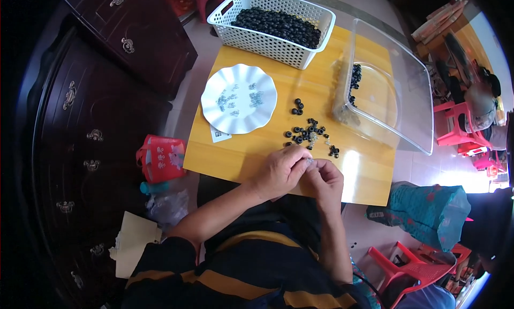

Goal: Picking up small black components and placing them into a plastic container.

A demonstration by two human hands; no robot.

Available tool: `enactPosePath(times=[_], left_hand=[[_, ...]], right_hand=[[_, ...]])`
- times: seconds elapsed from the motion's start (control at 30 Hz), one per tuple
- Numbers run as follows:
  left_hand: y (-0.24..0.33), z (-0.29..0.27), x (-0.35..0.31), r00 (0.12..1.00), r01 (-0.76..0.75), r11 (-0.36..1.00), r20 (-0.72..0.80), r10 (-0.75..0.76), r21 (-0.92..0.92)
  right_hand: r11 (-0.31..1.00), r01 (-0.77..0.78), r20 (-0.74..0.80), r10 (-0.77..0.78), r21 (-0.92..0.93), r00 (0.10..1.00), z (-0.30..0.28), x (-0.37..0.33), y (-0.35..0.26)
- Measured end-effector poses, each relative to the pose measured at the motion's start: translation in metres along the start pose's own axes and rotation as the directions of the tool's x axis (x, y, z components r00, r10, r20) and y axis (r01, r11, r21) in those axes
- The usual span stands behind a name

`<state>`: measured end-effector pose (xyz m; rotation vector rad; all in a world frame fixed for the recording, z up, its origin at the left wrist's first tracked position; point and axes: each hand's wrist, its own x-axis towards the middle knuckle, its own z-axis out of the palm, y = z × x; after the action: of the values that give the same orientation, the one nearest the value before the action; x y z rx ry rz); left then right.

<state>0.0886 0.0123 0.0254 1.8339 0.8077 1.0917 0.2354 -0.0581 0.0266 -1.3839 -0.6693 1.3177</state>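
Close together at the near edge of the yellow table, my left hand (279, 171) and my right hand (327, 181) meet with fingers pinched. Between their fingertips is a tiny clear piece (309, 160), mostly hidden, so its kind does not show. Just beyond the hands lies a loose scatter of small black ring-like parts (303, 133). Among them are a few tiny clear pieces (327, 140). A white scalloped plate (241, 73) sits to the left, with small grey-green bits or marks in its middle; I cannot tell which.
A white perforated basket (257, 44) full of black parts stands at the table's far edge. At the right, a clear plastic box (386, 125) holds some more. Dark drawers (91, 121) line the left side, near a red bag (163, 159). Red plastic chairs (407, 269) stand on the right.
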Motion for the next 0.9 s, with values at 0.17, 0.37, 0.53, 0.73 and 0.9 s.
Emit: enactPosePath(times=[0.17, 0.37, 0.53, 0.73, 0.9], left_hand=[[-0.005, 0.0, -0.002, 0.997, 0.061, 0.997, -0.046, -0.063, -0.043], [-0.008, -0.002, -0.003, 0.999, 0.026, 0.999, -0.038, -0.027, -0.033], [-0.009, -0.003, -0.004, 0.989, 0.147, 0.983, 0.001, -0.147, -0.108], [-0.013, -0.001, -0.008, 0.927, 0.373, 0.859, 0.122, -0.354, -0.351], [-0.009, -0.001, -0.007, 0.91, 0.409, 0.761, 0.159, -0.384, -0.504]], right_hand=[[0.9, 0.256, -0.021, -0.282, -0.353, 0.959, 0.003, -0.002, 0.007], [0.83, 0.326, 0.022, -0.355, -0.453, 0.935, 0.004, -0.002, 0.003], [0.649, 0.488, 0.098, -0.541, -0.583, 0.836, 0.006, 0.0, 0.001], [0.858, 0.367, 0.014, -0.388, -0.36, 0.922, 0.01, -0.005, 0.002], [0.929, 0.297, 0.015, -0.301, -0.22, 0.954, 0.011, -0.003, -0.004]])
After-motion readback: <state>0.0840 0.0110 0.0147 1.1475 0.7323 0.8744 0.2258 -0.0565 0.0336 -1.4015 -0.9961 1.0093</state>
